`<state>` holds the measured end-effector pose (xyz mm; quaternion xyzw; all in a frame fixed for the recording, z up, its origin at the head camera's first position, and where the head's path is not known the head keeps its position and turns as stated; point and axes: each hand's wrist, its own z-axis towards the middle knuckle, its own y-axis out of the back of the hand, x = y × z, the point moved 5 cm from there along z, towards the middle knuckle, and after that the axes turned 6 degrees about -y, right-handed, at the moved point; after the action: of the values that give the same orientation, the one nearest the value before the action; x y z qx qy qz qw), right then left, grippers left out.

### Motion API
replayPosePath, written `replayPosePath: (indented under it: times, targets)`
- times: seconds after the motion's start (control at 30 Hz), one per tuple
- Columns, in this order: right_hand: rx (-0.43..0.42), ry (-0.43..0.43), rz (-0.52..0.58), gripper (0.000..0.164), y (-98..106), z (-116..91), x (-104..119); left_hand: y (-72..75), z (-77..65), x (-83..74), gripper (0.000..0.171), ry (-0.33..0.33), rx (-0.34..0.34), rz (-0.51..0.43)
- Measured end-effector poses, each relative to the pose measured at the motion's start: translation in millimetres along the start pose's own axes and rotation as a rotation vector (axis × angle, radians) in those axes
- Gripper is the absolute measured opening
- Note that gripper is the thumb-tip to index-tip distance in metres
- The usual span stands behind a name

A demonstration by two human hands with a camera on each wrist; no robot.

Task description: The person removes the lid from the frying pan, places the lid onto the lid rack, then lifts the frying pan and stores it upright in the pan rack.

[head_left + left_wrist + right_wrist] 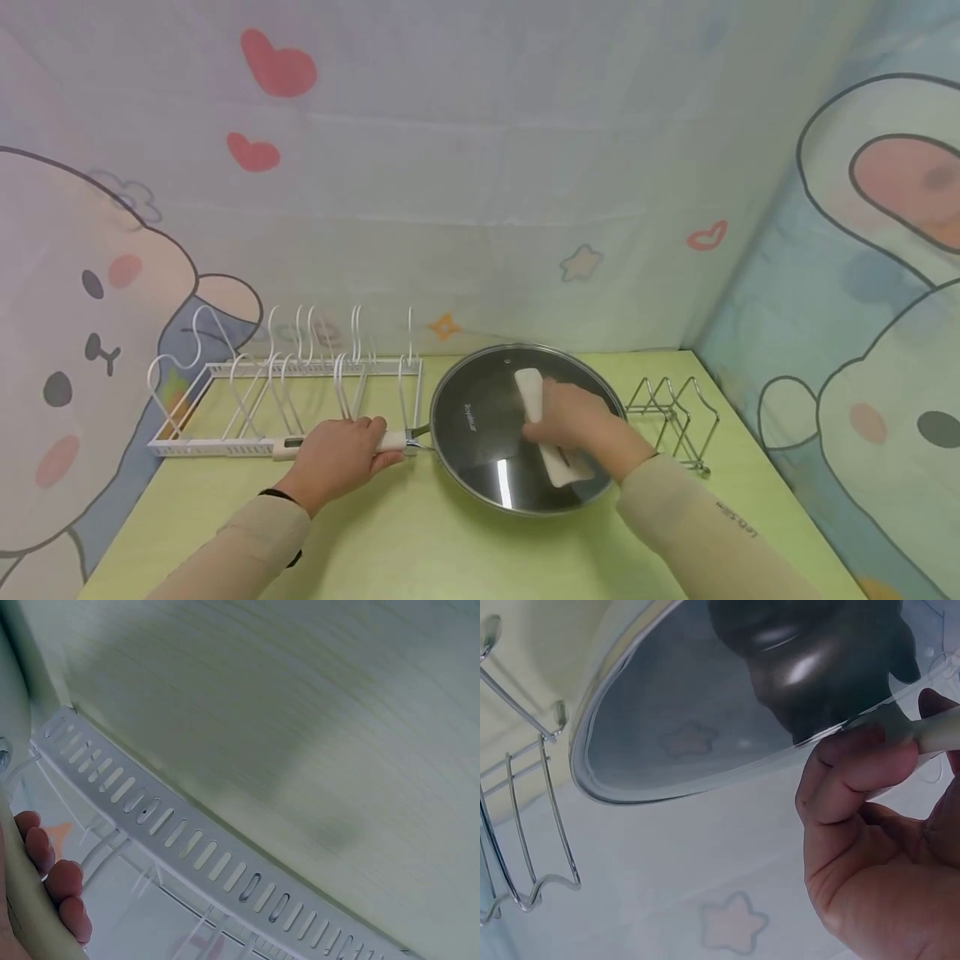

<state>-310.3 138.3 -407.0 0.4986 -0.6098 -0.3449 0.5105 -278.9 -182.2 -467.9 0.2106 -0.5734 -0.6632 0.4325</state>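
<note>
A frying pan with a cream handle stands at the middle of the table, under a dark glass lid with a steel rim. My left hand grips the pan handle; in the left wrist view its fingers curl round the cream grip. Over the lid, my right hand holds the long cream lid handle between thumb and fingers. The right wrist view shows those curled fingers on the handle beside the glass. Most of the pan body is hidden beneath the lid.
A white wire dish rack with upright loops stands at the left, its slotted front rail close to the left hand. Right of the pan is a small chrome wire rack. A printed cloth hangs behind the green table.
</note>
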Motion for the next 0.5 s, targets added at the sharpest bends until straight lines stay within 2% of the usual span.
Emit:
replayPosePath:
  times: [0.13,0.5]
  targets:
    - [0.004,0.004,-0.004,0.05,2.9,-2.1,1.2,0.2,-0.2,-0.1,0.052,0.003,0.005,0.006]
    - [0.068,0.043,0.134,0.062,1.3,-2.8,-1.0,2.4,-0.6,-2.3,0.053,0.001,-0.011,0.006]
